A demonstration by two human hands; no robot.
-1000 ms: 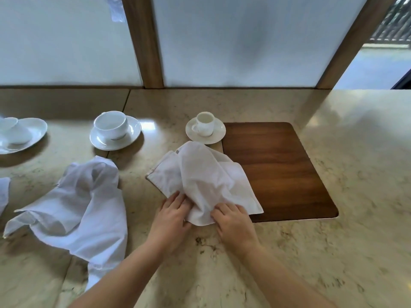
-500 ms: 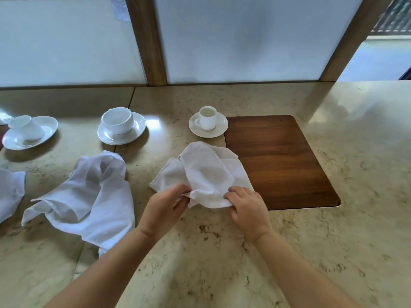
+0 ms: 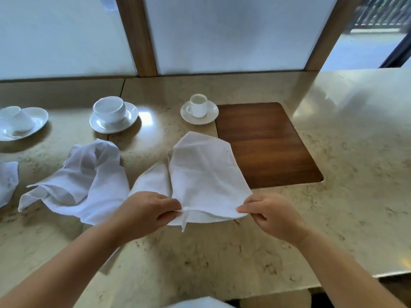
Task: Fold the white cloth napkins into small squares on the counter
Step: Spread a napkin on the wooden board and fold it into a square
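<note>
A white cloth napkin (image 3: 201, 174) lies partly spread in the middle of the beige stone counter (image 3: 200, 258), its far edge overlapping a wooden inlay. My left hand (image 3: 146, 213) pinches its near left corner. My right hand (image 3: 272, 215) pinches its near right corner, and the near edge is stretched between both hands just above the counter. A second white napkin (image 3: 84, 183) lies crumpled to the left. The edge of a third napkin (image 3: 7, 185) shows at the far left.
A dark wooden inlay panel (image 3: 271, 147) sits right of the napkin. Behind stand a small cup on a saucer (image 3: 199, 107), a larger cup on a saucer (image 3: 112, 114) and a plate with a tipped cup (image 3: 20, 123). The counter's front edge drops off at lower right. More white cloth (image 3: 200, 304) shows at the bottom.
Both hands have moved apart along the napkin's near edge, pulling the bunched cloth out wider and flatter. The camera has tilted slightly.
</note>
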